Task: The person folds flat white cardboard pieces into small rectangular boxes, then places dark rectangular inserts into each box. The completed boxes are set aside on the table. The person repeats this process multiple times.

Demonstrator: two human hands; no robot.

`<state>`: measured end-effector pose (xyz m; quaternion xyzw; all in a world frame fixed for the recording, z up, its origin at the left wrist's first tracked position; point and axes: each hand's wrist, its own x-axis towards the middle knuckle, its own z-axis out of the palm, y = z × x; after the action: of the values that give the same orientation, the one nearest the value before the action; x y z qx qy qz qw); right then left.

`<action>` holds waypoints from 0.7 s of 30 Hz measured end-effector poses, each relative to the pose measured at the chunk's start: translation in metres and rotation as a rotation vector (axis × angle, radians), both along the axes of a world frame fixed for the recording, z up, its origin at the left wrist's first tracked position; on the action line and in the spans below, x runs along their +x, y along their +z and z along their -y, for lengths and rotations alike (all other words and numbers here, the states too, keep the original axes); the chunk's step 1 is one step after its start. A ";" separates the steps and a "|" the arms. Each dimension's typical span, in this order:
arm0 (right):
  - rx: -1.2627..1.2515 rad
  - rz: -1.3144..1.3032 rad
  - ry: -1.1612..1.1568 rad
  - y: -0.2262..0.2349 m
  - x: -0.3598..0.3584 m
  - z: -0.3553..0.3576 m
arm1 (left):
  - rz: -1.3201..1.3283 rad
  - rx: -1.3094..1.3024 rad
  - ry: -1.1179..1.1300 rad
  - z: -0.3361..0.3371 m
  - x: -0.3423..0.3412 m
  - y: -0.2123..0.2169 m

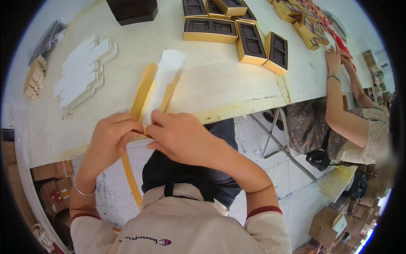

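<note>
A partly folded cardboard box (144,93), gold outside and white inside, lies on the table in front of me. Its long side walls stand up, and a white flap sticks out at the far end. My left hand (114,137) pinches the near left corner, thumb and fingers closed on the card. From the other side my right hand (182,137) has its bent fingers closed on the near end. That end sits at the table's front edge, and the fingers partly hide it. Farther left lies a stack of flat white box blanks (84,72).
Gold boxes with black inserts (251,42) stand across the far middle of the table (220,86), more at the far right. A dark stack (133,12) is at the back. On the right, a co-worker's hands (338,57) are near red material. Cartons (53,194) sit below left.
</note>
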<state>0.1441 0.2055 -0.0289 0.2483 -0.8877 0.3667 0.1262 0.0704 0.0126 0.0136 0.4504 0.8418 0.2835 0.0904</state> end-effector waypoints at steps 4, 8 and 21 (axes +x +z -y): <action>0.100 -0.183 -0.121 -0.005 -0.002 -0.011 | -0.042 -0.101 -0.128 0.003 -0.014 0.017; 0.236 -0.094 -0.279 -0.008 0.005 0.023 | -0.251 -0.166 -0.113 -0.009 -0.001 0.023; 0.127 -0.154 0.012 0.008 0.010 -0.027 | -0.551 -0.036 -0.065 0.009 -0.013 0.000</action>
<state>0.1541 0.2328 -0.0212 0.2887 -0.8952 0.2904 0.1757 0.0578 0.0032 0.0134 0.5355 0.8247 0.1323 -0.1247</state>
